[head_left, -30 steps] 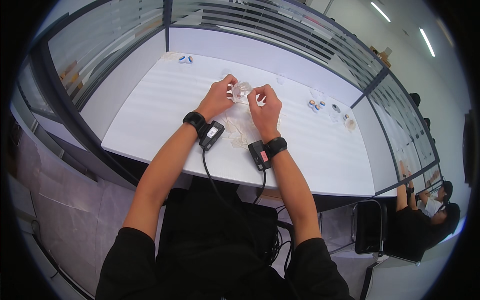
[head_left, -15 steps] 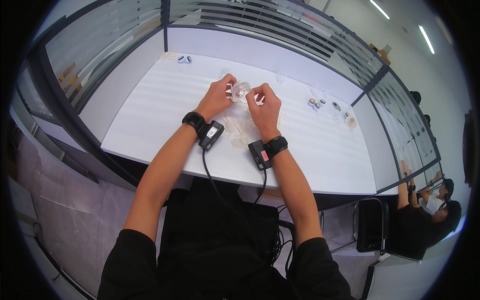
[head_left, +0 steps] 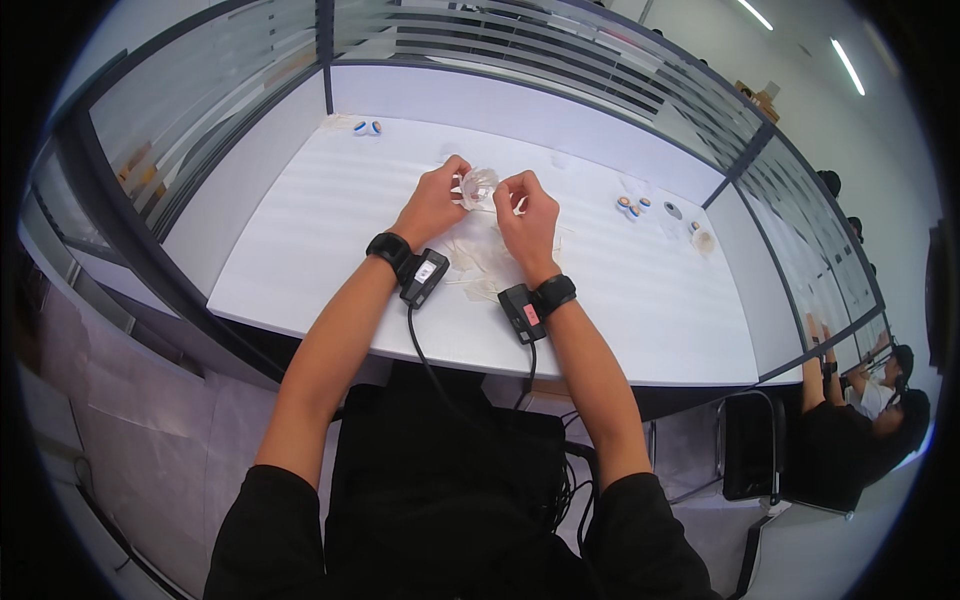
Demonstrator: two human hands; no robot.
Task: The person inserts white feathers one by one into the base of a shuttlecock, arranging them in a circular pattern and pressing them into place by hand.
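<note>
Above the middle of the white desk, my left hand (head_left: pixel 437 200) grips a small, round, transparent cup-like piece (head_left: pixel 479 186) at its left side, fingers curled round it. At the piece's right edge, my right hand (head_left: pixel 530 220) is closed in a pinch; whether its fingertips hold the rim or a bit of film is too small to tell. Beneath and between my wrists lie crumpled, pale, thin strips (head_left: pixel 470 262), partly hidden by the right forearm. Each wrist wears a black strap with a cabled black box (head_left: pixel 424 278).
Two small blue-and-white round pieces (head_left: pixel 368 129) stand at the desk's far left. Several similar pieces (head_left: pixel 633 208) sit at the right, near a grey ring (head_left: pixel 674 212) and a pale roll (head_left: pixel 703 243). Partition panels (head_left: pixel 520 105) enclose the desk. Other people (head_left: pixel 865 430) sit at the right.
The transparent piece has turned slightly between my hands, its round opening showing more plainly. Both hands stay in nearly the same place, and the whole view has shifted a little.
</note>
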